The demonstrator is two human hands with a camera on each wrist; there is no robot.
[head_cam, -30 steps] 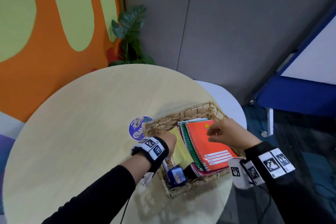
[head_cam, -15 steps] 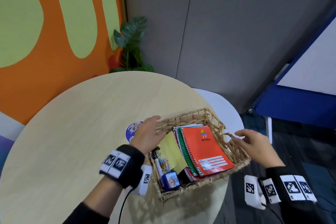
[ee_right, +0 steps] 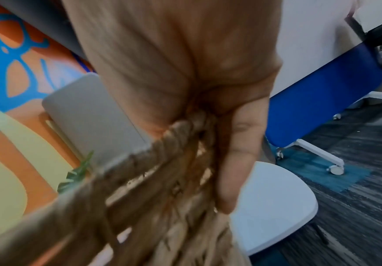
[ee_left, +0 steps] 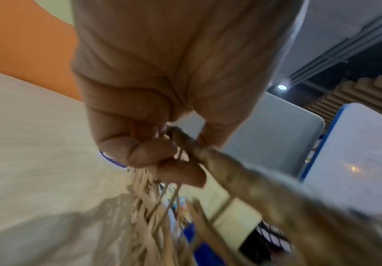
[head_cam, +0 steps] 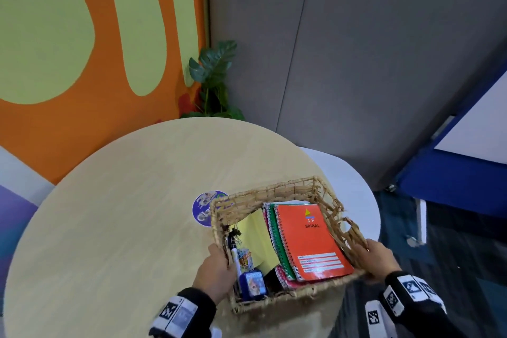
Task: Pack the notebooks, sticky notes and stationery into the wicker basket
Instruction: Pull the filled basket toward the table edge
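Left hand (head_cam: 215,271) gripped left rim of wicker basket (head_cam: 274,191), fingers (ee_left: 174,172) curled through weave. Basket sat at desk (head_cam: 115,214) edge, holding sticky notes (head_cam: 253,239), orange notebook (head_cam: 312,241). Right hand (head_cam: 380,256) clamped right rim. Likely light, flexible, fraying weave; rim the soundest hold, both sides.

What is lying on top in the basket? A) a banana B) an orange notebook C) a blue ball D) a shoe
B: an orange notebook marked SPIRAL lies on top of the other notebooks in the basket, seen from the head camera.
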